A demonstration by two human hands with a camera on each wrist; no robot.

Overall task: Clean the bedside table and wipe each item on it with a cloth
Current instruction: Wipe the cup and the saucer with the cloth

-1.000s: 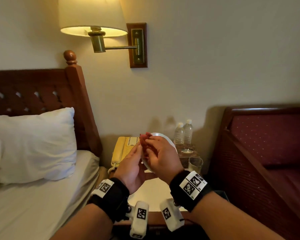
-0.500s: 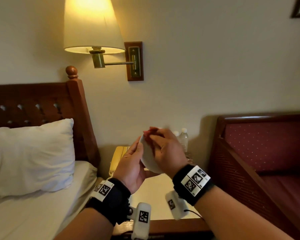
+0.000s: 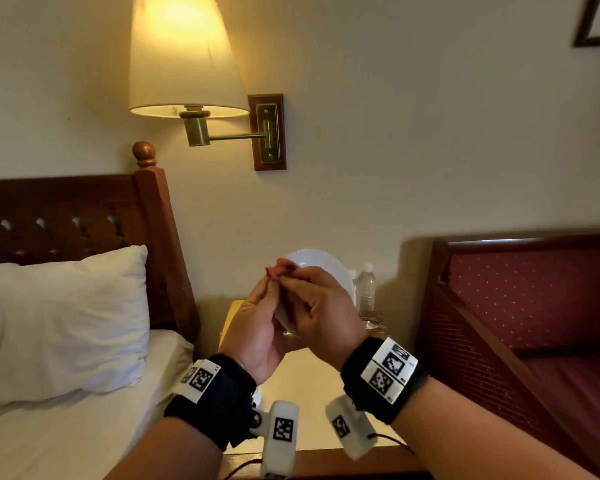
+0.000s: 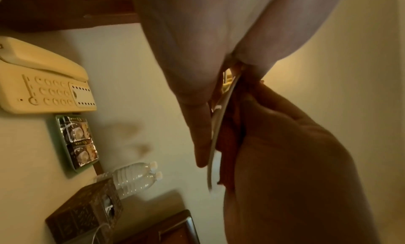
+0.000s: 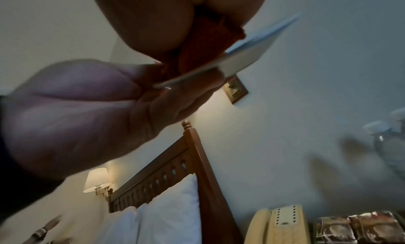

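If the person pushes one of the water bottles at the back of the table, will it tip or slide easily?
Probably it tips. Each water bottle is tall and narrow and stands upright, so a push near the cap would likely topple it. The clear plastic looks thin and light, so a low push may slide it. The second bottle stands right beside it and might fall too.

On your left, a white pillow (image 3: 66, 320) leans against the carved dark-wood headboard (image 3: 84, 216). Above you glows a cream-shaded brass wall lamp (image 3: 184, 60); a maroon upholstered bench (image 3: 534, 306) stands on your right.
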